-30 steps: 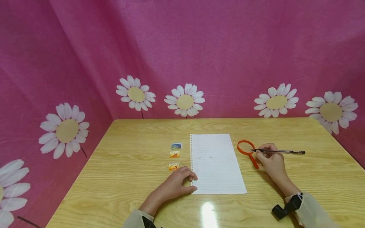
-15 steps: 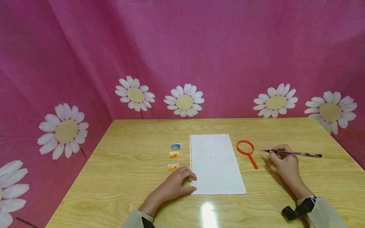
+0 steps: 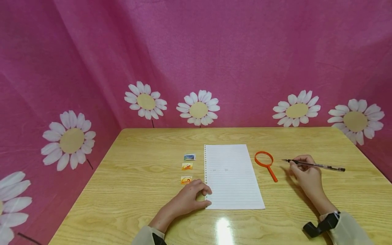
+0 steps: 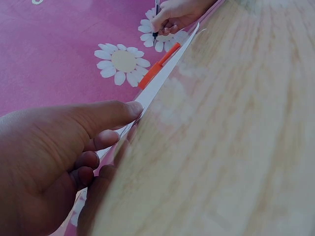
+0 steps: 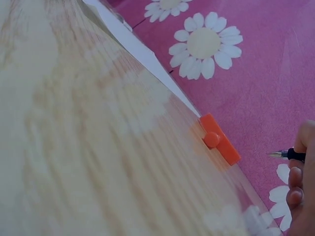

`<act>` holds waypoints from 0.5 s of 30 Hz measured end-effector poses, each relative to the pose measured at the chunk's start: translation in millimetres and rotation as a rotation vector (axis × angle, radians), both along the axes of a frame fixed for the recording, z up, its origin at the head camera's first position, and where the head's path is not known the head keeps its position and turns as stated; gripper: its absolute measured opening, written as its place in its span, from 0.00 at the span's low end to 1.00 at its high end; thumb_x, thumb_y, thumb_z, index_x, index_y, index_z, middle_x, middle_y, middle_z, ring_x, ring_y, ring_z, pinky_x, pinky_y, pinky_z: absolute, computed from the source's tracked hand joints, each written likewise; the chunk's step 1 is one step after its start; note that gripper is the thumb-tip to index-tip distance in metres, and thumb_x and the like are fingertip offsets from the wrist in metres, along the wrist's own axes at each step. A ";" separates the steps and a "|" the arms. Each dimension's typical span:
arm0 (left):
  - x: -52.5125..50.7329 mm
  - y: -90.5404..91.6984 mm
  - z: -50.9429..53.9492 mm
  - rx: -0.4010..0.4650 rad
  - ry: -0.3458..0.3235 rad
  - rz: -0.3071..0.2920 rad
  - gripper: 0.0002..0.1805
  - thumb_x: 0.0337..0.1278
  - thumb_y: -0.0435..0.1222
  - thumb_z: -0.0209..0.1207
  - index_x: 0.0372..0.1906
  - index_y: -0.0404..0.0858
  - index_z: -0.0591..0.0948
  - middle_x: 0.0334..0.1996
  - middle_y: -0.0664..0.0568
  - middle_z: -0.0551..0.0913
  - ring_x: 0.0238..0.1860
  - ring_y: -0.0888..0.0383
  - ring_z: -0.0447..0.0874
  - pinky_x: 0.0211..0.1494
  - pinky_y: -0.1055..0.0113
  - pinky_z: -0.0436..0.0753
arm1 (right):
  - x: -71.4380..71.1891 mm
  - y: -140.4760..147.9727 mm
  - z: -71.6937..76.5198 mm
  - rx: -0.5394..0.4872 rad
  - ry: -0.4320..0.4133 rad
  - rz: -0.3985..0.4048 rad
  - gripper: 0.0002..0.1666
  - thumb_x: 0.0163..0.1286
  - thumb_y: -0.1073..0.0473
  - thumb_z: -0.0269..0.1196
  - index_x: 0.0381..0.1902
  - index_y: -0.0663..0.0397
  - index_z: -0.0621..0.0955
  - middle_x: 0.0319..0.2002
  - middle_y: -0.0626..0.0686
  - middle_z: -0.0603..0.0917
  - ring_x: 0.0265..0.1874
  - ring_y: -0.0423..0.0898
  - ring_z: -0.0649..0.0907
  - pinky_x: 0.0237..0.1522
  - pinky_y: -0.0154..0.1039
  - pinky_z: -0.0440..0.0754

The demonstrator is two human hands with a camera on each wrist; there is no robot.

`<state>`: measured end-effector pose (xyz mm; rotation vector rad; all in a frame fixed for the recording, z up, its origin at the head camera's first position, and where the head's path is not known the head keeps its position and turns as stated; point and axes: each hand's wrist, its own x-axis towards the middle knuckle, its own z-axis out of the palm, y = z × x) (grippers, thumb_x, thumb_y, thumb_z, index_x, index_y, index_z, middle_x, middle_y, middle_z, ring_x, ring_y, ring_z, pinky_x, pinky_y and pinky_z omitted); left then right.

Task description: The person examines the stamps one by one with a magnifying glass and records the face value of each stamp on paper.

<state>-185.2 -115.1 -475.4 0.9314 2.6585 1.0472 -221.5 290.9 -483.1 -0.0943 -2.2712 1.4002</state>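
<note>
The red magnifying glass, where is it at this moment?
In the head view, the magnifying glass lies on the table right of centre, between the lined paper and the right hand.

Here's the pen (image 3: pixel 324 166), slim with a dark grip, pinched in my right hand (image 3: pixel 307 175), metal tip bare and pointing left, held up off the worktop (image 3: pixel 147 163), well apart from the paper. And there's the paper (image 3: pixel 235 187), one white ruled sheet, holes punched all down its left edge, long sides running away from me, two small faint scribbles just above the middle, my left hand (image 3: pixel 191 196) at its lower left edge.
</note>
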 end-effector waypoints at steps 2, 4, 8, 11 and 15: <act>0.1 0.1 0.2 0.001 -0.002 -0.001 0.12 0.56 0.42 0.68 0.44 0.46 0.82 0.36 0.58 0.76 0.39 0.68 0.70 0.49 0.73 0.74 | -0.1 0.4 -0.2 -0.007 0.008 0.011 0.07 0.68 0.62 0.62 0.41 0.50 0.74 0.29 0.33 0.74 0.24 0.29 0.73 0.24 0.23 0.71; 0.0 0.1 0.2 0.002 -0.003 -0.002 0.12 0.56 0.42 0.68 0.44 0.46 0.82 0.36 0.58 0.76 0.39 0.68 0.70 0.48 0.73 0.74 | -0.8 1.0 -0.4 -0.021 0.019 0.020 0.10 0.69 0.62 0.62 0.44 0.47 0.73 0.32 0.32 0.74 0.25 0.28 0.73 0.25 0.22 0.72; -0.2 0.0 -0.2 0.003 -0.004 -0.003 0.12 0.56 0.42 0.68 0.44 0.46 0.82 0.36 0.59 0.76 0.39 0.68 0.70 0.48 0.73 0.74 | -2.0 2.1 -0.1 -0.033 0.041 0.041 0.18 0.68 0.64 0.62 0.52 0.45 0.71 0.37 0.30 0.76 0.27 0.27 0.74 0.27 0.21 0.73; -0.3 -0.1 -0.4 0.002 -0.005 -0.002 0.12 0.56 0.42 0.68 0.44 0.46 0.82 0.35 0.59 0.76 0.39 0.68 0.70 0.48 0.73 0.74 | -2.9 3.0 0.0 0.000 0.060 0.044 0.19 0.68 0.65 0.62 0.55 0.53 0.72 0.37 0.29 0.76 0.27 0.27 0.75 0.27 0.21 0.74; -0.2 0.4 -0.2 -0.001 0.000 0.006 0.12 0.55 0.42 0.68 0.43 0.46 0.82 0.35 0.59 0.76 0.39 0.68 0.70 0.49 0.73 0.74 | -3.9 4.1 -0.5 0.083 0.076 0.009 0.18 0.68 0.63 0.62 0.53 0.62 0.74 0.36 0.24 0.75 0.29 0.23 0.74 0.29 0.18 0.72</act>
